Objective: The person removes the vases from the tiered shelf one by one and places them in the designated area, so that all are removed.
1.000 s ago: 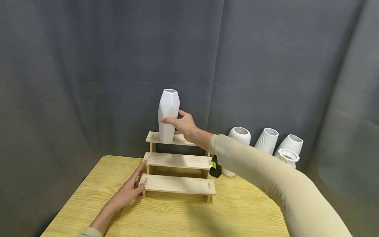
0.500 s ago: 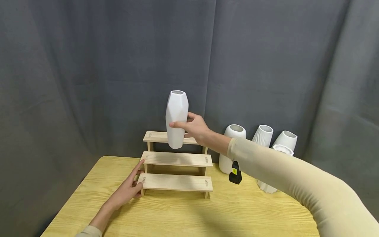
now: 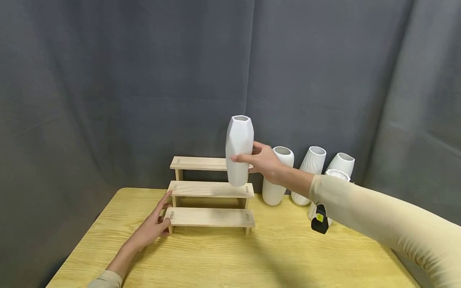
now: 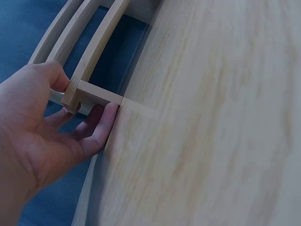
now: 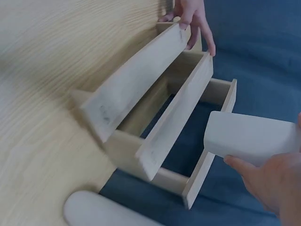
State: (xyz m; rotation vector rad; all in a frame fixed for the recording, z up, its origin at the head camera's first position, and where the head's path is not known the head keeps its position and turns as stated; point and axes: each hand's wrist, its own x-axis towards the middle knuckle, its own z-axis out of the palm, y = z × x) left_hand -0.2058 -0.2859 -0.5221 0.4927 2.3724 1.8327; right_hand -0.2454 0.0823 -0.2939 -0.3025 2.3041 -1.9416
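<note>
In the head view a tall white faceted vase (image 3: pixel 239 138) is held upright by my right hand (image 3: pixel 267 163), thumb across its front and fingers behind. It overlaps the right end of the stand's top step. The right wrist view shows the vase's base (image 5: pixel 235 134) beside that step. My left hand (image 3: pixel 149 230) steadies the left end of a three-step wooden stand (image 3: pixel 209 216). In the left wrist view, the left hand's thumb (image 4: pixel 59 77) presses against a step, and the other fingers curl at the side board (image 4: pixel 101 92).
Several other white vases stand to the right of the stand: a rounded one (image 3: pixel 272 192), a wavy-ribbed one (image 3: pixel 312 162), a plain one (image 3: pixel 342 163) and one with a ruffled rim (image 3: pixel 337 174). A grey curtain (image 3: pixel 187 80) hangs behind the wooden table (image 3: pixel 201 264).
My right hand has carried the faceted vase from over the left part of the top step rightward to its right end. My left hand stays at the stand; the head view has shifted slightly.
</note>
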